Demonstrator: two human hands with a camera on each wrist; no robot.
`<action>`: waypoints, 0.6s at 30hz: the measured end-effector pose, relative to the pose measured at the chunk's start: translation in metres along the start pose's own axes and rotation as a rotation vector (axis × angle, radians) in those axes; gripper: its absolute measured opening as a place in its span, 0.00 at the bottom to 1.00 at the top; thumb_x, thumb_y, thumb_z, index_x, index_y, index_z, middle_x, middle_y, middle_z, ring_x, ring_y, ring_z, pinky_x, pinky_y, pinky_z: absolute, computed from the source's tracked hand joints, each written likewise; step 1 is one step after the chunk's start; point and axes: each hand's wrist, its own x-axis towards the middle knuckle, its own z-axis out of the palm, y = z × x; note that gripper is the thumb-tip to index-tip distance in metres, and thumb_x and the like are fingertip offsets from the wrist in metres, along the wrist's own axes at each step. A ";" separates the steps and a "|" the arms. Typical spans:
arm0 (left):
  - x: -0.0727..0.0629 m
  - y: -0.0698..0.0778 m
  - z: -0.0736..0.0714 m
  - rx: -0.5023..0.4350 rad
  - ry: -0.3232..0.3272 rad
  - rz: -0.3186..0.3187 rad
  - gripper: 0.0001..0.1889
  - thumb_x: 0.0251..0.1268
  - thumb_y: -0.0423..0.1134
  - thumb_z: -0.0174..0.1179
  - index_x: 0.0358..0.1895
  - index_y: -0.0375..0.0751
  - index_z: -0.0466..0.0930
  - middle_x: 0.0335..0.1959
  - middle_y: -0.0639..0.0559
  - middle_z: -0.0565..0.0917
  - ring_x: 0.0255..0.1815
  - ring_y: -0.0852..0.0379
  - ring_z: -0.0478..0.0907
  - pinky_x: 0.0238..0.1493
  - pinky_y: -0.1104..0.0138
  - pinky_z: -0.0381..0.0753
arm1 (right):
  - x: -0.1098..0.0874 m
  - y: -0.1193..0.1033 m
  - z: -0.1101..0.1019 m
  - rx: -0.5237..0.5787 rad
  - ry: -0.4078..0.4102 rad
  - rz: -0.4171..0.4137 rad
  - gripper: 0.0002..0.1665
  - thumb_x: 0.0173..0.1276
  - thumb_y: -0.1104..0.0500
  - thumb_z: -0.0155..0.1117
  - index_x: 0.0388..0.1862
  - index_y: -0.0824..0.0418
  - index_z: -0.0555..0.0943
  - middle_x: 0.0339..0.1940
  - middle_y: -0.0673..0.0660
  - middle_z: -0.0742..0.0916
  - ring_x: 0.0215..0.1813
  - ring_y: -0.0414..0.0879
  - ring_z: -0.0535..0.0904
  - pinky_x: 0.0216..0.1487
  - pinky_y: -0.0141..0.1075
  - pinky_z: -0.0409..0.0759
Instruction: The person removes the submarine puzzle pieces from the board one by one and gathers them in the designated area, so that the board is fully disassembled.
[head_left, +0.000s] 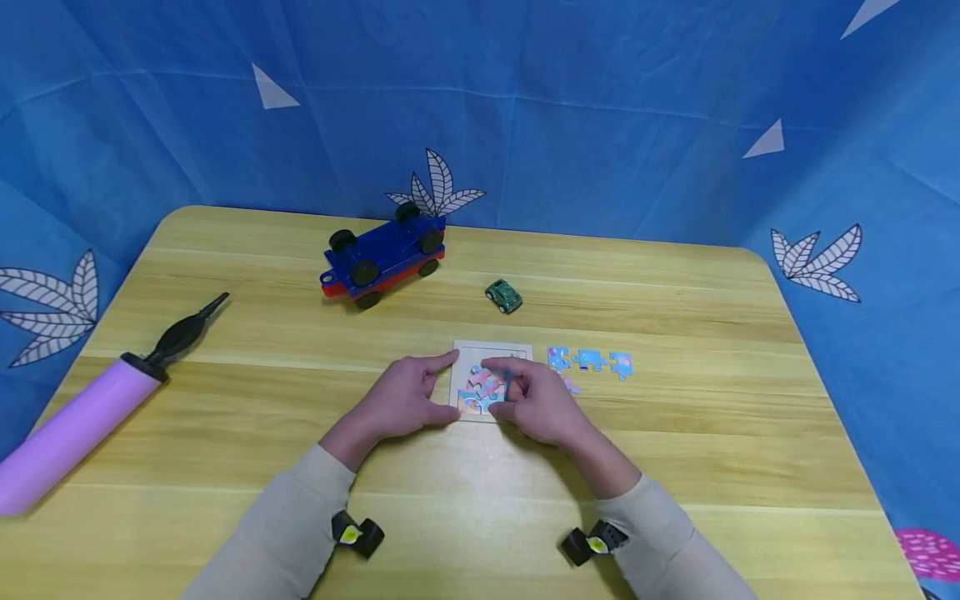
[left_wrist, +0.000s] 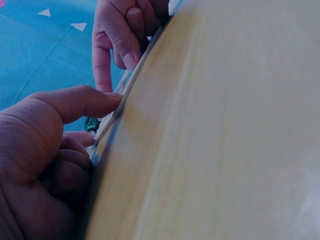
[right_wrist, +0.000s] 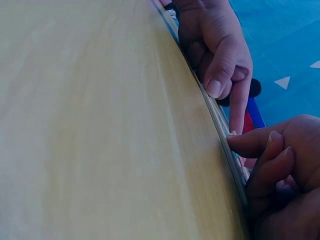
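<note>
In the head view a small square puzzle tray (head_left: 491, 346) lies flat on the table, with pink and blue puzzle pieces (head_left: 480, 402) inside it. My left hand (head_left: 401, 396) holds the tray's left side, index finger at the far corner and thumb at the near one. In the left wrist view that thumb (left_wrist: 112, 102) touches the tray's edge. My right hand (head_left: 543, 404) arches over the tray's right half, its index finger and thumb apart and touching the puzzle area. It partly covers the pieces. Several loose puzzle pieces (head_left: 590, 359) lie right of the tray.
Behind the tray sits a small green toy car (head_left: 504, 296). A blue and red toy vehicle (head_left: 386, 254) lies wheels-up farther back on the left. A purple hand pump (head_left: 86, 425) with a black nozzle rests at the far left. Blue patterned cloth (head_left: 510, 108) hangs behind the wooden table (head_left: 675, 317).
</note>
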 end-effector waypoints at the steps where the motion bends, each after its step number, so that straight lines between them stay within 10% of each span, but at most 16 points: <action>1: 0.000 0.000 0.000 0.002 0.000 0.000 0.44 0.51 0.43 0.78 0.74 0.46 0.67 0.14 0.56 0.59 0.14 0.58 0.54 0.21 0.65 0.55 | 0.000 0.000 0.000 0.006 0.004 -0.001 0.34 0.57 0.69 0.75 0.64 0.57 0.81 0.14 0.48 0.71 0.18 0.41 0.66 0.32 0.39 0.72; 18: 0.000 -0.002 0.001 0.010 0.012 -0.005 0.45 0.51 0.45 0.78 0.75 0.47 0.67 0.14 0.56 0.59 0.15 0.57 0.54 0.22 0.65 0.55 | -0.001 0.000 0.003 0.061 0.106 0.063 0.30 0.51 0.70 0.79 0.53 0.60 0.79 0.16 0.50 0.71 0.19 0.42 0.66 0.37 0.41 0.74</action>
